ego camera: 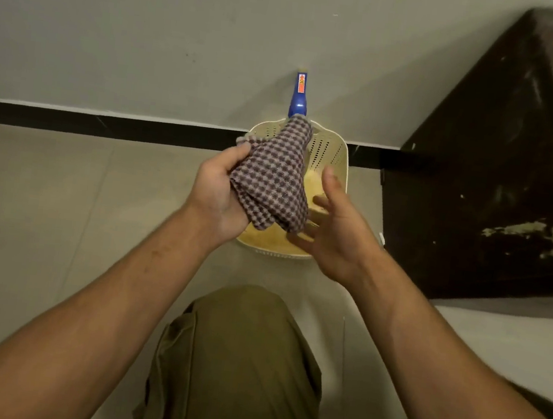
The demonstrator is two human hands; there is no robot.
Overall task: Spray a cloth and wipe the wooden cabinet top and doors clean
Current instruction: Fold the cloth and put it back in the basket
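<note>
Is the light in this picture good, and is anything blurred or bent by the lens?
Head view: dim, warm light; the dark cabinet loses detail; the right hand is slightly blurred, the checked cloth is sharp; the wide lens stretches both forearms toward the corners.

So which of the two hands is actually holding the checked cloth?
The left hand grips the checked cloth above the cream basket. The right hand is open beside the cloth, fingers spread.

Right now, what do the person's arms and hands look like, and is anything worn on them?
Both forearms are bare, with no sleeves in view. The left hand and right hand wear no gloves, rings, watch or bands that I can see. Olive-green trousers cover the knee below.
</note>
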